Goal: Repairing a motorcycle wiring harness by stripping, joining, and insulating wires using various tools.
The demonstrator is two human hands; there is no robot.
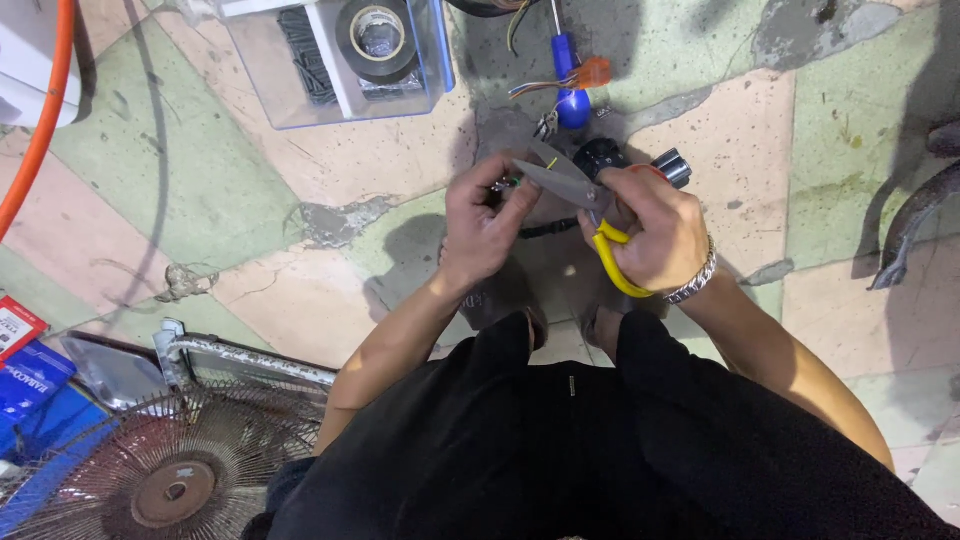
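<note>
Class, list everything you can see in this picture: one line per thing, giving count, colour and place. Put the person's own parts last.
scissors: 1, yellow handles, grey blades, in right hand
thin wires: a few, mixed colours, pinched in left hand
black part: 1, floor behind the hands
screwdriver: 1, blue handle, top centre
orange connector: 1, beside screwdriver
clear plastic box: 1, top left
tape roll: 1, black, in the box
fan grille: 1, rusty, bottom left
orange hose: 1, left edge
tiled floor: green and pink, cracked
bracelet: 1, silver, right wrist
left hand: 1, centre
right hand: 1, centre
</note>
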